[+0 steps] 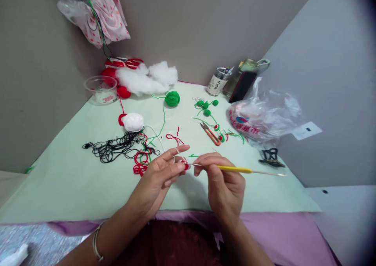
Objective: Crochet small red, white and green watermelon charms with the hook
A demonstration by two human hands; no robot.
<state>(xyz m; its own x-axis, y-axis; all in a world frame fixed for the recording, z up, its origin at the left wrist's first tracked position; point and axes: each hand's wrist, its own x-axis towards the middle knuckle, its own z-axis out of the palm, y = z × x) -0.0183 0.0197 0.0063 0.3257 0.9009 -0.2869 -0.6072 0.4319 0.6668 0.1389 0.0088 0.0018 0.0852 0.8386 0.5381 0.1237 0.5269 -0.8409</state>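
Crosswise, right fingers [216, 174] clamp a yellow hook [239, 169] pointing left, while left fingers [172, 169] pinch red crochet [186, 166].

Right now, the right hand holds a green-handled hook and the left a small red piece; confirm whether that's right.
Not quite: in the head view, the right hand holds a yellow-handled hook, not a green one. The left hand does hold the small red piece.

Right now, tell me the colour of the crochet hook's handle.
The crochet hook's handle is yellow, seen best in the head view.
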